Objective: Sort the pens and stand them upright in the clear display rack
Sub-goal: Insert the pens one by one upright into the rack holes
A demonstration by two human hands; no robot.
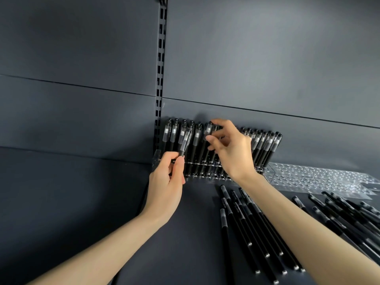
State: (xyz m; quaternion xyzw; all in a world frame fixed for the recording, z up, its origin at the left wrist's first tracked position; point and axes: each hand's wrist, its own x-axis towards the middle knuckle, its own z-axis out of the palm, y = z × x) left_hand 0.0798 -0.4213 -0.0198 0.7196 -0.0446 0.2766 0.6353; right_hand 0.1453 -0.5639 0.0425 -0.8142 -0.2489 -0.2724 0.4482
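left hand point(166, 182) pinches a pen point(186, 141) by its lower end, shaft tilting up-right, just over the left end of the rack point(156, 159); right hand point(230, 149) pinches a standing pen point(208, 128) alongside.

**Black pens and clear rack**

Clear display rack point(155, 159): stands against the back panel.
Standing pens point(267, 145): black barrels, clear caps up, packed in rows, leaning slightly. The right hand point(230, 151) pinches one cap.
Held pen point(186, 140): tilted, cap up, its lower barrel gripped by the left hand point(166, 182) at the rack's left end.
Loose pens point(242, 223): lie flat in front of the rack and to its right.
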